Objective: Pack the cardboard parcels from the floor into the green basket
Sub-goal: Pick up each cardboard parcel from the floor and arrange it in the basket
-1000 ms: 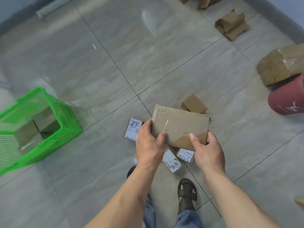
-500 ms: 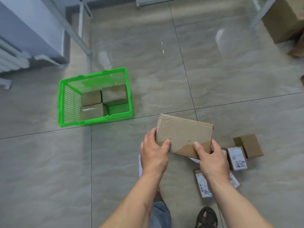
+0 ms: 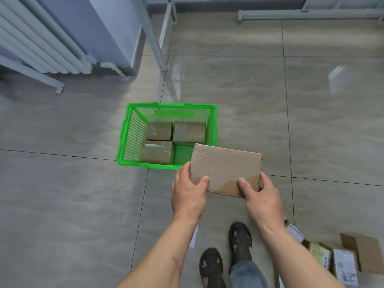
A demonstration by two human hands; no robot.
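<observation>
head-worn view, steeply downward, floor [image 3: 83,204] near, forearms below

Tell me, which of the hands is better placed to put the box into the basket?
Probably the left hand. It grips the flat parcel on the side nearest the green basket, whose free corner lies just beyond. The right hand holds the far side, so it mostly steadies.

Bright green slatted basket [image 3: 133,142], brown cardboard parcel [image 3: 226,165], grey marbled floor [image 3: 62,194]

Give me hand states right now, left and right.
Left hand: closed on the flat cardboard parcel, near-left corner.
Right hand: closed on the same parcel, near-right corner.
</observation>
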